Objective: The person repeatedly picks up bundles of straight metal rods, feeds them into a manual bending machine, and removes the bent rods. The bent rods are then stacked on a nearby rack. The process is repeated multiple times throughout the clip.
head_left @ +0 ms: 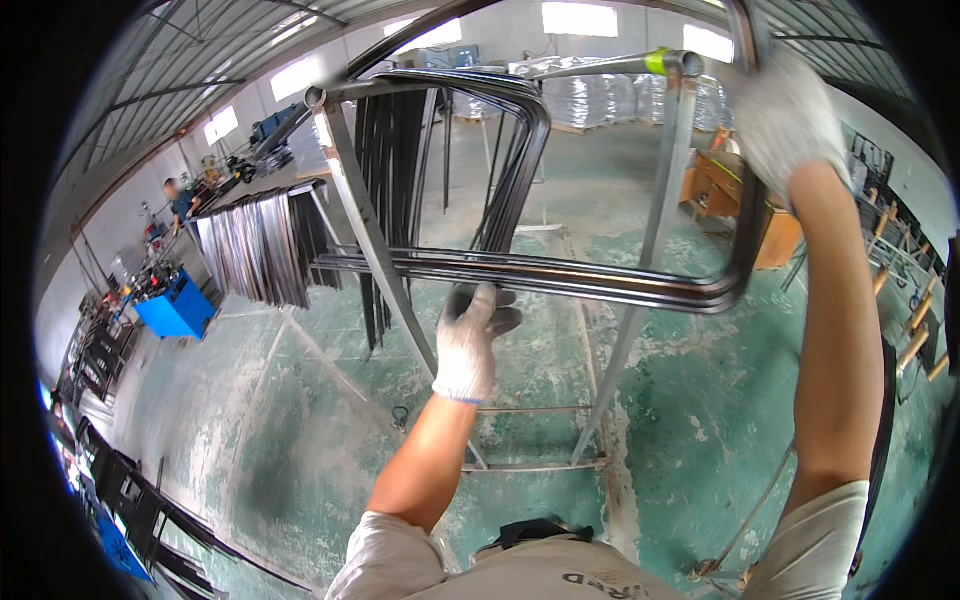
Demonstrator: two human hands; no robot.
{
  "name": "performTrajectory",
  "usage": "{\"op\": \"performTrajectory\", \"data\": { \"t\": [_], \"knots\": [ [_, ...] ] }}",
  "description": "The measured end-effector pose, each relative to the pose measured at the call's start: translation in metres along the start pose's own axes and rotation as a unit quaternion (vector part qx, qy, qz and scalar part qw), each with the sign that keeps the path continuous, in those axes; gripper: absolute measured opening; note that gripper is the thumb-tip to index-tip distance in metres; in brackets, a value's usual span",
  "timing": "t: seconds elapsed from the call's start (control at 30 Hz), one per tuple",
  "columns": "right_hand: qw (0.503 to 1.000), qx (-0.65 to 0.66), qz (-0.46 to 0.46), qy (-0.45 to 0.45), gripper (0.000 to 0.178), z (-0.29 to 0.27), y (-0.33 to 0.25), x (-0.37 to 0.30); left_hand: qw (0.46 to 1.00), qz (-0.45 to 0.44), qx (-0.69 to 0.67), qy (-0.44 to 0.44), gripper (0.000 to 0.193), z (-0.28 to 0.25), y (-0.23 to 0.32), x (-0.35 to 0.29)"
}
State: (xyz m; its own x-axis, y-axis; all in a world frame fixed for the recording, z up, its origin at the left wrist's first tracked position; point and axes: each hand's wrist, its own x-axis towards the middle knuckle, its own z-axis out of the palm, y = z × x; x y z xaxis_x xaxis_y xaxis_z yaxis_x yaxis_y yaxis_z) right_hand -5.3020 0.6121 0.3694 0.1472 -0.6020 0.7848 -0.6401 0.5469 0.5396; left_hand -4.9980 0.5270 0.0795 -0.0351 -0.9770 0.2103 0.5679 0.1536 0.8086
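A large black frame (600, 283) with rounded corners is in front of me, its lower bars running across a metal rack. High on the right, my gloved right hand (795, 120), blurred by motion, is closed around the frame's upright side; its fingers are mostly hidden. Just under the lower bars is my gloved left hand (468, 345), thumb up and fingers apart; whether it touches them I cannot tell. Several more black frames (390, 150) hang on the rack (360, 190) behind, near its left end.
The rack's right legs (668, 180) slant down to the green, worn floor (500, 520). Another rack of hanging strips (255, 240) and a blue machine (178, 305) stand left, with a person (182, 203) beyond. A wooden cabinet (725, 190) and wrapped stacks (580, 100) lie farther back.
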Motion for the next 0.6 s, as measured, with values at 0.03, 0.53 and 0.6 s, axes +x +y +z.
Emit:
{"op": "performTrajectory", "data": {
  "t": [0.03,0.53,0.6],
  "knots": [
    [0.999,0.031,0.018,-0.038,0.031,-0.008,-0.023,0.027,0.997,0.06,0.048,0.008,0.024,0.001,0.014,-0.006],
    [0.847,0.406,0.067,0.336,0.029,0.002,-0.375,0.218,0.963,0.103,0.246,0.04,0.041,-0.094,0.106,0.129],
    [0.837,0.364,0.068,0.402,0.03,0.015,-0.39,0.227,0.943,0.09,0.319,0.032,0.031,-0.104,0.099,0.121]
  ]
}}
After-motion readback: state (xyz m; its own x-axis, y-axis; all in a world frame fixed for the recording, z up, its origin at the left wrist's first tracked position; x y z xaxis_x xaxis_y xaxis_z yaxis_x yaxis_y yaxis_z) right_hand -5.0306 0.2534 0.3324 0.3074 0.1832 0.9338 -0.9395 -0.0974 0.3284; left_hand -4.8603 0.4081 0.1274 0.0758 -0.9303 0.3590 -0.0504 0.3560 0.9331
